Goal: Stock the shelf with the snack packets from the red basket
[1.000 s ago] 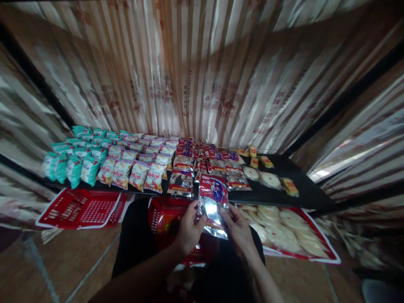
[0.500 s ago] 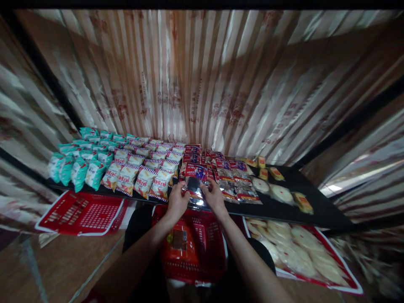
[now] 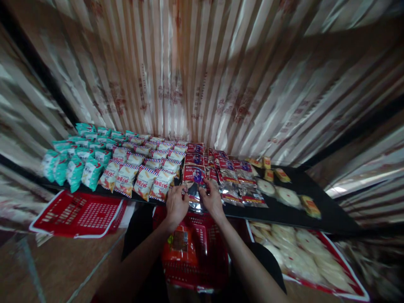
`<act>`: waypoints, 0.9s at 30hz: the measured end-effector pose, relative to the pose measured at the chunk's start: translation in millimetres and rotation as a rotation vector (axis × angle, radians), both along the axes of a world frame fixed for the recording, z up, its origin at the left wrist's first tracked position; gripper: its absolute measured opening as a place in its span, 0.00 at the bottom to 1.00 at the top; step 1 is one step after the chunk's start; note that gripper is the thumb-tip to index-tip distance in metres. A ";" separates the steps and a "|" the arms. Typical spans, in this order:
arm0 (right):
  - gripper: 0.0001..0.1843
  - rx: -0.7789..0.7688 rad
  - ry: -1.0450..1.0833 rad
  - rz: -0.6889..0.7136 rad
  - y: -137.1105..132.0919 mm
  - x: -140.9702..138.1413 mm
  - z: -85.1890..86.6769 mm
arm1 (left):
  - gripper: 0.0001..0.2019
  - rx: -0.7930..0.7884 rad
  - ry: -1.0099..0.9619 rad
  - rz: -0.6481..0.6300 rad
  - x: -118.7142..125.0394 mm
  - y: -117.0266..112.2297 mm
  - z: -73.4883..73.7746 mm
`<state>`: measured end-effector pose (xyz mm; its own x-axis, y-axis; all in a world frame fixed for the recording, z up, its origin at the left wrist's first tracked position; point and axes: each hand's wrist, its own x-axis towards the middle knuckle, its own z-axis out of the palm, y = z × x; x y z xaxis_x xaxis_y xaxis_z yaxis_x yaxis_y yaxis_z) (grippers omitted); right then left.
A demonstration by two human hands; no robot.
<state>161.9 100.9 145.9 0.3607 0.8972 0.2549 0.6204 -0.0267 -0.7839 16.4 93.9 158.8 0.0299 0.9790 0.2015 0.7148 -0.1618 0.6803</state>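
Note:
A red and purple snack packet [image 3: 193, 174] with a clear lower part lies at the shelf's front edge between my hands. My left hand [image 3: 177, 205] has its fingers bent at the packet's lower left side. At the lower right side, my right hand [image 3: 212, 202] pinches the packet with thumb and fingers. More packets of the same kind [image 3: 194, 158] lie in a row behind it, and others [image 3: 227, 174] are stacked to its right. White and orange snack bags [image 3: 126, 179] stand just left of my left hand.
A red basket [image 3: 208, 273] holding an orange packet [image 3: 179, 244] sits between my knees. Teal bags [image 3: 75, 172] fill the black shelf's left end; round white packs [image 3: 288, 196] and yellow packs [image 3: 311, 206] lie to the right. Two more red baskets [image 3: 94, 212] flank me below.
The packet has come down flatter onto the shelf in line with those behind it, with both hands still at its sides. The camera view has tipped slightly.

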 end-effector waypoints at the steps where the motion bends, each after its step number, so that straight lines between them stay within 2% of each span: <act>1: 0.26 0.014 -0.010 0.007 0.0 -0.2 -2.7 | 0.14 0.006 0.001 0.002 0.0 0.3 -1.3; 6: 0.23 0.034 -0.052 -0.006 1.5 -2.9 -11.2 | 0.15 0.047 -0.028 0.020 0.6 1.5 -5.0; 14: 0.20 0.089 -0.207 0.002 -3.5 -10.3 -13.0 | 0.13 0.087 -0.046 0.038 0.3 5.2 -12.4; 21: 0.20 0.125 -0.280 -0.088 -8.5 -11.4 -17.3 | 0.13 0.117 -0.072 0.038 1.3 4.3 -15.7; 27: 0.20 0.143 -0.186 0.012 -6.6 -7.2 -21.4 | 0.15 0.137 -0.077 0.029 5.8 6.2 -24.5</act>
